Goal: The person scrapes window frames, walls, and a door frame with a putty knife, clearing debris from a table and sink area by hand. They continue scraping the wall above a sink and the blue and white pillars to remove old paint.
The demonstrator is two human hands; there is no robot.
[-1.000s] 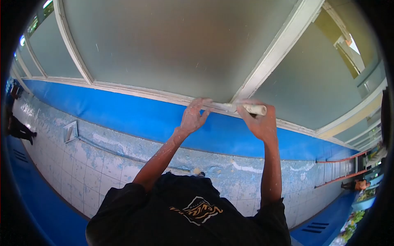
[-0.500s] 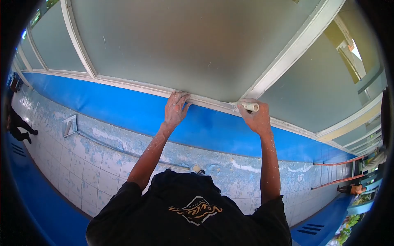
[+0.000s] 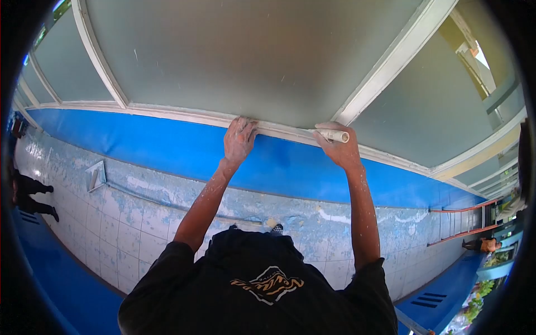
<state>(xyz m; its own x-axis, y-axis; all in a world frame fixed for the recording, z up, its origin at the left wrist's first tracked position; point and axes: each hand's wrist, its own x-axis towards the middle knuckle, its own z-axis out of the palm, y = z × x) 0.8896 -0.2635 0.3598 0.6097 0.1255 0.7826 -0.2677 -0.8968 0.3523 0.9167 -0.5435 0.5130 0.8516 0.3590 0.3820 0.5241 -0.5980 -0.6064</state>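
My right hand (image 3: pixel 337 148) is closed around a white cylindrical handle (image 3: pixel 334 135) and holds it against the white window frame ledge (image 3: pixel 178 115), where an upright frame bar meets it. My left hand (image 3: pixel 238 139) lies flat, fingers together, on the same ledge a short way to the left. Both forearms are speckled with white paint. Frosted glass panes (image 3: pixel 245 56) fill the frames above the ledge, and a bright blue painted band (image 3: pixel 167 148) runs just below it.
Under the blue band, pale tiles with flaking paint (image 3: pixel 111 218) cover the wall. A small metal bracket (image 3: pixel 96 176) and a thin pipe sit on the tiles at left. An orange ladder (image 3: pixel 458 223) and a person (image 3: pixel 483 244) are at far right; another person (image 3: pixel 28 192) stands far left.
My left hand left the tool and slid leftward along the ledge, where it now rests flat. My right hand stayed closed on the handle, shifting slightly up the frame.
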